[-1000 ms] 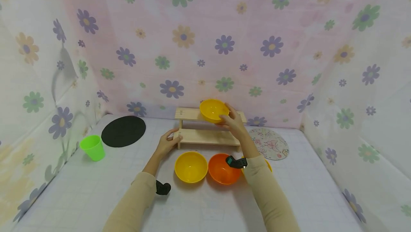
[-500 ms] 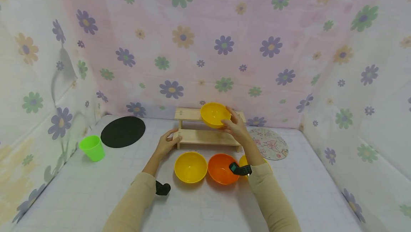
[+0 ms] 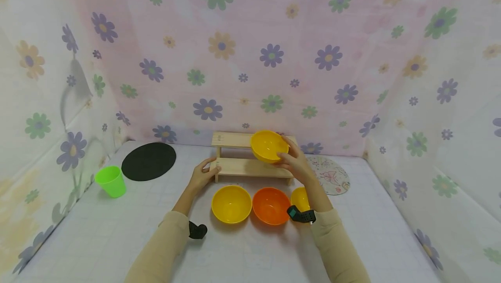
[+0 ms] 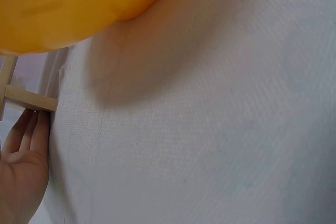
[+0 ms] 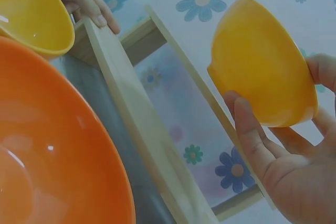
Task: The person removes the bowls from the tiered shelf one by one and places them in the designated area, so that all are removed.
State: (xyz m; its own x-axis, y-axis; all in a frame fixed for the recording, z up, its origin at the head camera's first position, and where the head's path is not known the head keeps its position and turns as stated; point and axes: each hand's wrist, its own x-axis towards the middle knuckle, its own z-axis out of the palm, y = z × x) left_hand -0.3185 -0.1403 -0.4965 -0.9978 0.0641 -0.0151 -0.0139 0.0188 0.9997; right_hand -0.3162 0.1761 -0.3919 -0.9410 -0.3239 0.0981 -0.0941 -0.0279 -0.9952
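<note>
In the head view, my right hand [image 3: 295, 163] holds a yellow bowl [image 3: 269, 146] by its right side, tilted, in front of the two-tier wooden shelf [image 3: 250, 168]. The right wrist view shows the thumb at the rim of this raised bowl [image 5: 262, 66] and fingers under its base. My left hand [image 3: 202, 175] grips the left end of the shelf's lower board, thumb on top. Before the shelf stand another yellow bowl [image 3: 232, 204], an orange bowl [image 3: 272, 206] and a third yellow bowl [image 3: 299, 199], partly hidden by the right forearm.
At the left lie a black round mat [image 3: 148, 161] and a green cup [image 3: 111, 181], which leans. A patterned round mat [image 3: 330, 176] lies right of the shelf, partly covered by the right arm. Flowered cloth walls [image 3: 250, 91] close off the back and sides.
My right hand has brought the yellow bowl down and a little to the right, away from the upper board. The left hand stays on the shelf.
</note>
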